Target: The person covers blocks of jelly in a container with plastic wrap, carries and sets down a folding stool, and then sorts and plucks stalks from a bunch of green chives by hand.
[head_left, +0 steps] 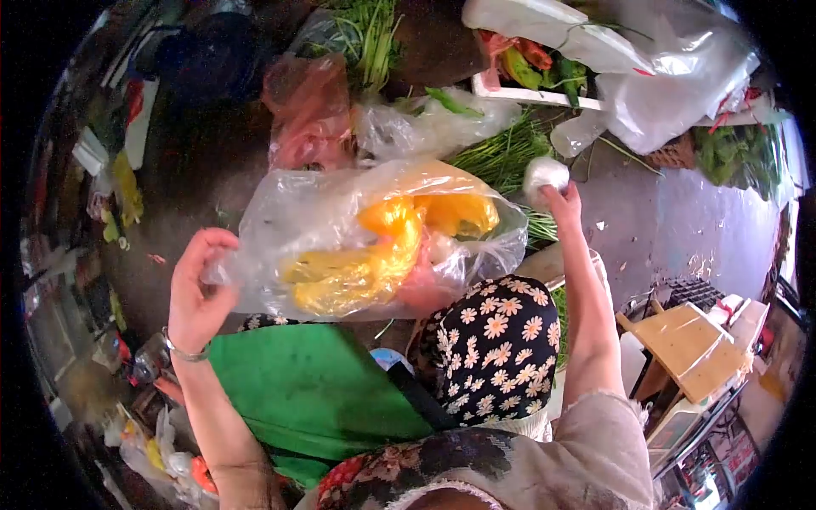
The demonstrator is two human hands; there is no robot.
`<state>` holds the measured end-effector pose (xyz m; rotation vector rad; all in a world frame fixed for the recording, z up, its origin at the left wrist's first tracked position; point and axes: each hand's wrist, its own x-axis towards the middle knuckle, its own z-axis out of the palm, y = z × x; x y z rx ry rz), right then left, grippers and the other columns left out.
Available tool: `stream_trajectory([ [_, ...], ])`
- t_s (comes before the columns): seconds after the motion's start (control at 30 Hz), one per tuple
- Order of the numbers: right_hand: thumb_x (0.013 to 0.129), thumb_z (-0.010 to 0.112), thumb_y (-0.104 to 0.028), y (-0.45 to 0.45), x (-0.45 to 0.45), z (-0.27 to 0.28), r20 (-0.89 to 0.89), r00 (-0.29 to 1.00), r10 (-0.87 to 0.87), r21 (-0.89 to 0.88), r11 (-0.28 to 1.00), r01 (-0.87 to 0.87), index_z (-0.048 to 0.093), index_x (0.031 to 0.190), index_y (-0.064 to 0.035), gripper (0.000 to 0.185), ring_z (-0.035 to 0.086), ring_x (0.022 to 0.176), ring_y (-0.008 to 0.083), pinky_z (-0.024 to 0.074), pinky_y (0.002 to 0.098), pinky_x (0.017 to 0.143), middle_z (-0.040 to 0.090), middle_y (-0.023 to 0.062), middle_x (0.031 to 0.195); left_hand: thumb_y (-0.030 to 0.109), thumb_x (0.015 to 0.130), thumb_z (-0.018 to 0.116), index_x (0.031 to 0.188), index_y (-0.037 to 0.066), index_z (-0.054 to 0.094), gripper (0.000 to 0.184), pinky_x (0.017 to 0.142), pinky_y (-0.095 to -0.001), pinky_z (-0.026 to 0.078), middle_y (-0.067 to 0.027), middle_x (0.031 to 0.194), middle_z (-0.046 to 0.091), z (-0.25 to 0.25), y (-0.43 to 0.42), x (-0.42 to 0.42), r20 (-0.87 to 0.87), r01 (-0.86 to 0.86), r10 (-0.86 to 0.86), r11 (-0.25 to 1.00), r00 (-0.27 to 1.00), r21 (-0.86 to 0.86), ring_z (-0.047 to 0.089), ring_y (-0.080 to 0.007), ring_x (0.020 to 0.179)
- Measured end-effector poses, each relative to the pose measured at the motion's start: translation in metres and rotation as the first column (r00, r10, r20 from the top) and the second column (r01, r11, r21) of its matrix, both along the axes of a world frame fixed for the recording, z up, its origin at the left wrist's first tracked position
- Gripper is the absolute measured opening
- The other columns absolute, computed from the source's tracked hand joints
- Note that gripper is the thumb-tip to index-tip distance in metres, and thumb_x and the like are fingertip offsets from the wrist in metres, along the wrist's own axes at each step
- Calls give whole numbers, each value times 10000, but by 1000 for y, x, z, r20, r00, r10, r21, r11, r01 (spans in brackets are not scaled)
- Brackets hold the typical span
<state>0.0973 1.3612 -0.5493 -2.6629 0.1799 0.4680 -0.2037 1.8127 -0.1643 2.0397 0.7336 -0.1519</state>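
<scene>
A large clear plastic bag (pixel 263 212) is spread in front of my knees, with yellow plastic bags (pixel 399 242) and something pink inside it. My left hand (pixel 202 285) is curled on the bag's left edge, pinching the film between thumb and fingers. On the other side, my right hand (pixel 563 202) is raised and closed on a crumpled wad of whitish plastic film (pixel 546 177). Just below that wad lie long green stalks (pixel 506 157), partly covered by the clear bag. A green apron (pixel 306 387) and daisy-print cloth (pixel 501 340) cover my lap.
Beyond the bag lie a pink plastic bag (pixel 308 110) and another clear bag (pixel 425 127). A white foam box (pixel 544 98) at the back holds peppers. To the right are leafy greens (pixel 739 157) and a wooden stool-like piece (pixel 688 344).
</scene>
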Motion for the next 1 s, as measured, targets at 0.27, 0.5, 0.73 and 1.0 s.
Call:
stream_trajectory([
  [0.27,646,751,-272,193,-9,107,-66,426,902,104,431,-896,511,1247,-50,684,515,1142,315,425,376,962,542,185,1227,89,782,711,1019,8,682,252,530,-239,421,-31,688,631,13,-10,-7,-163,322,-354,926,921,-194,542,-80,569],
  [0.5,675,711,-188,187,-27,149,-316,273,909,367,382,-848,540,1228,-34,600,552,1099,257,437,335,952,594,158,1165,100,827,636,999,42,617,182,343,-237,315,-244,918,672,6,23,-89,247,-181,347,837,905,-516,469,-126,382],
  [0.73,710,682,-186,41,-16,232,-400,819,411,877,432,211,415,1345,28,721,548,1139,242,405,360,1009,577,111,1238,301,975,486,1163,-22,565,382,371,-213,245,26,527,453,13,37,-62,222,-446,733,593,642,-670,354,-58,379],
  [1.0,762,649,-149,43,0,276,-269,898,347,922,362,136,429,1337,5,635,512,1180,227,383,345,1019,552,96,1256,344,942,547,1166,71,631,363,361,-192,201,71,544,437,11,45,-62,247,-430,597,755,763,-496,321,-30,394],
])
